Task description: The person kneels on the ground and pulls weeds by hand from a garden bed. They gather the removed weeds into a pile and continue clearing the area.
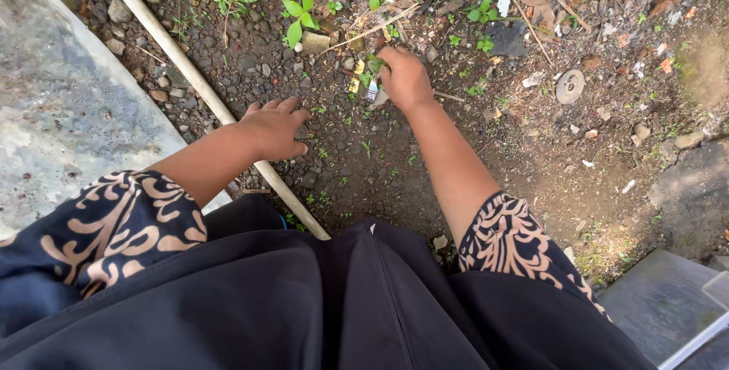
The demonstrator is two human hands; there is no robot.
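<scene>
My right hand point(404, 75) is closed around a small green weed point(373, 62) growing from the dark soil, its knuckles up. A small striped scrap lies just under that fist. My left hand point(275, 125) rests flat on the ground with fingers spread, holding nothing, right beside a long pale pipe point(199, 81) that runs diagonally across the dirt. Both forearms reach out from dark sleeves with a tan swirl pattern.
A grey concrete slab point(61, 104) lies left of the pipe. Leafy weeds point(302, 12), pebbles, dry leaves and twigs cover the soil at the top. A round flat disc point(569, 85) sits to the right. A dark stone point(695, 195) and another slab point(668, 309) are at the lower right.
</scene>
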